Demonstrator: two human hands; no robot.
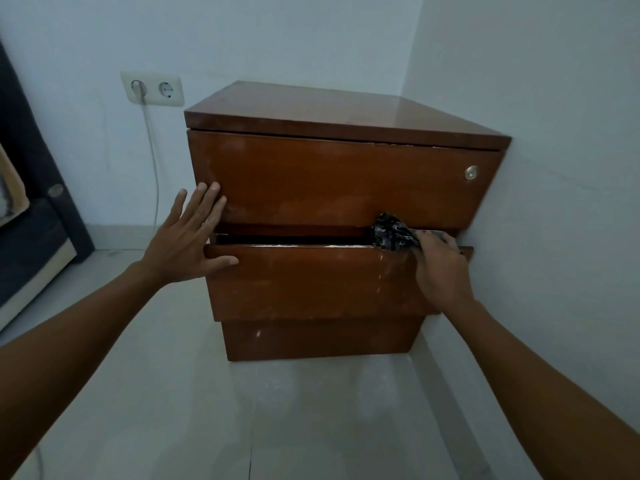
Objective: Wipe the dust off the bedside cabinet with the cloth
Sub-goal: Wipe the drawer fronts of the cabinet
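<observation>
We see the bedside cabinet (332, 188) standing in the corner of the room, its front turned toward us and its long axis running left to right along the back wall (242, 39). It is glossy reddish-brown wood, scuffed and flecked with pale marks, with a small round metal lock (471, 173) near the upper drawer's right edge; the middle drawer (311, 282) juts out slightly. The cloth (393, 233), dark with a pale pattern and bunched up, sits on the top edge of that drawer near its right corner. Our right hand (440, 271) is closed around the cloth, pressing it there. Our left hand (188, 239) lies flat with fingers spread, holding nothing, at the cabinet's left front edge, thumb on the middle drawer. Left of the cabinet, a double socket (152, 88) holds a white cable (152, 161).
</observation>
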